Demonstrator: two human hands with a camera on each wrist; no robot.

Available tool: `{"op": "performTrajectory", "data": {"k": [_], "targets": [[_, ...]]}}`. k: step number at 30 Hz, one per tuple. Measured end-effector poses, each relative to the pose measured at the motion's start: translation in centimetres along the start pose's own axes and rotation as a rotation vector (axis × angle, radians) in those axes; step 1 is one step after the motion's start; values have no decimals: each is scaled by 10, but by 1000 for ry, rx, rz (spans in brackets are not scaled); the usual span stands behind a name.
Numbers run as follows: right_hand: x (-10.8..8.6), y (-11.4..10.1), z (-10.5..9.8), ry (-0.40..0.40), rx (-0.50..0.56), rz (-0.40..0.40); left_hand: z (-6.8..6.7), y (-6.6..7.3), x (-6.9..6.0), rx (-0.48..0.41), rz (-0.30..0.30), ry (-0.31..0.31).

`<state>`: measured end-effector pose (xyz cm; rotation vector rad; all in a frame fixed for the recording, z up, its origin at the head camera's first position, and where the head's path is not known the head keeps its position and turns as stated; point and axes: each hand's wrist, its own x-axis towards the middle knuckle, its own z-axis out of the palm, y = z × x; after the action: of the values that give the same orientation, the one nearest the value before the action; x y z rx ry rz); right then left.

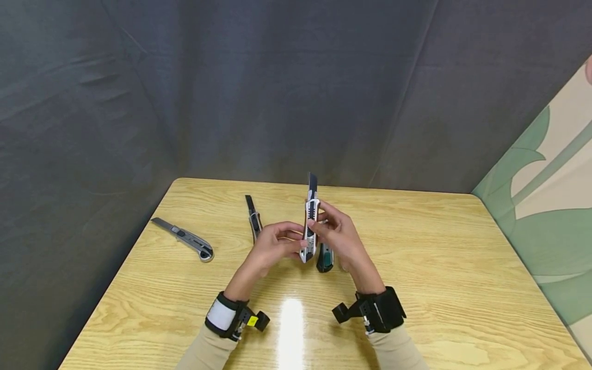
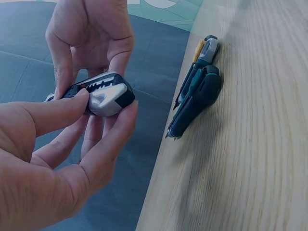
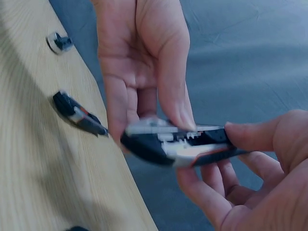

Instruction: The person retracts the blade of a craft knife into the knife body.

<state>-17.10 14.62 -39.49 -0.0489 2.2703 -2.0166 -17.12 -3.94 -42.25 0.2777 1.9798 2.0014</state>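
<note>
Above the table, both hands hold a silver-and-black box cutter [image 1: 311, 218] upright, its dark blade extended and pointing away. My left hand [image 1: 277, 244] pinches its rear end between thumb and fingers, as the left wrist view also shows. My right hand [image 1: 339, 234] grips the middle of the handle, with the thumb on the slider side. In the right wrist view the cutter [image 3: 178, 147] is blurred. A green-and-black box cutter [image 1: 326, 259] lies on the table, partly hidden by the right hand. Just past the left hand is another box cutter [image 1: 253, 216], its rear end covered.
A grey box cutter [image 1: 187, 240] lies farther left on the wooden table [image 1: 444, 267], its blade out. Beside the green-and-black cutter, the left wrist view shows one with grey and yellow parts [image 2: 208, 52]. A dark curtain [image 1: 296, 92] hangs behind the table.
</note>
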Motion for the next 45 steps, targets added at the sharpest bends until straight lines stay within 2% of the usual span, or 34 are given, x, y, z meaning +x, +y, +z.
{"op": "performTrajectory", "data": {"k": [9,15,18,24,29,45], "targets": [[0,1,-3,-43,87,-11,-3,1,1,-11,-4,79],[0,1,-1,-22,65,16,-3,1,1,-24,41,48],[-1,-1,0,-22,42,20,-2,1,1,-21,55,53],[-3,-3,1,-66,25,9,-2,0,1,-27,49,82],[-2,-2,1,-80,30,13,-2,-2,1,-48,46,58],[1,2,-5,-117,1,-13,-1,-1,1,-65,1,45]]}}
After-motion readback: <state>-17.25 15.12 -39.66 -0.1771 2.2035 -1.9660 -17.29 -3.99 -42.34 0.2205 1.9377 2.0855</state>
